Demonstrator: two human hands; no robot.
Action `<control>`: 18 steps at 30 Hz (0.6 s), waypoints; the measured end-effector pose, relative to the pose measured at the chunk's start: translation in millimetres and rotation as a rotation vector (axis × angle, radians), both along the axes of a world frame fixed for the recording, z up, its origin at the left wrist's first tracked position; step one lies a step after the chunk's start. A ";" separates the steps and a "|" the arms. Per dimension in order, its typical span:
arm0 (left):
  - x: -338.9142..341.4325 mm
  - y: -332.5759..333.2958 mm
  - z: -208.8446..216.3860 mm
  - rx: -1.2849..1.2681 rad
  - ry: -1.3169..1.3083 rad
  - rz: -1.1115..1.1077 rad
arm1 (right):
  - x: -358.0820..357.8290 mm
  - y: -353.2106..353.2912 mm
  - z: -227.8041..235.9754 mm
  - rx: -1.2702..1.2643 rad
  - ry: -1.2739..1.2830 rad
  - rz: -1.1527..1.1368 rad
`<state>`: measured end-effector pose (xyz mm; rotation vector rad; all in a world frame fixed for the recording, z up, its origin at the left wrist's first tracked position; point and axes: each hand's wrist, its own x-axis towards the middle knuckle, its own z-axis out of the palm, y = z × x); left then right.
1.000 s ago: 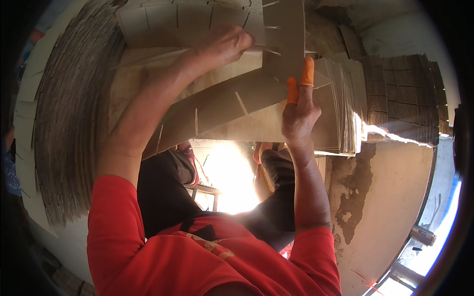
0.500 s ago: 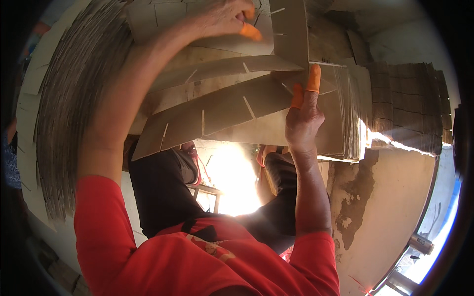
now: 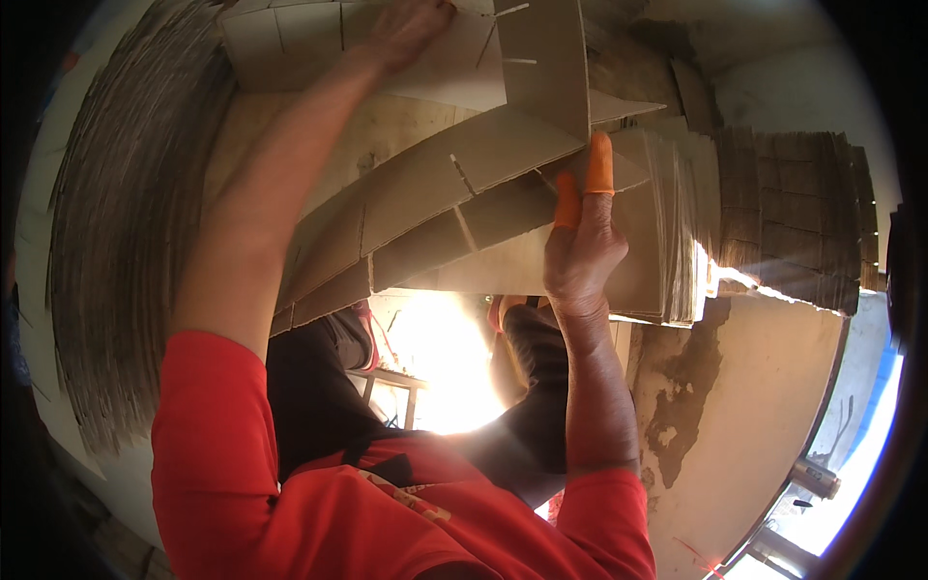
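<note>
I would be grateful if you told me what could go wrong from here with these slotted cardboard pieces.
1. The right hand steadies the slotted cardboard strips with two fingertips in orange finger cots; so light a hold may let them slip or buckle.
2. The left hand reaches far out over a flat sheet, so the half-joined pieces might shift.
3. The cardboard stack on the right looks uneven and could slide.
</note>
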<state>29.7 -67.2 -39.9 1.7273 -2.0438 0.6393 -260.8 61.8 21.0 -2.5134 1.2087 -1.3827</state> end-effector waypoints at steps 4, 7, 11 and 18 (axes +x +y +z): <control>4.4 9.9 7.3 -0.129 0.026 -0.218 | -3.3 1.1 1.2 0.069 0.007 0.002; 9.0 15.1 11.3 -0.055 0.024 -0.169 | -2.2 -1.4 0.5 0.013 -0.001 0.023; -6.9 32.3 30.9 0.101 0.189 -0.168 | -5.2 1.2 1.3 0.041 0.000 0.015; -14.0 38.6 28.1 0.134 0.382 -0.386 | -5.3 2.7 3.6 0.053 -0.019 0.050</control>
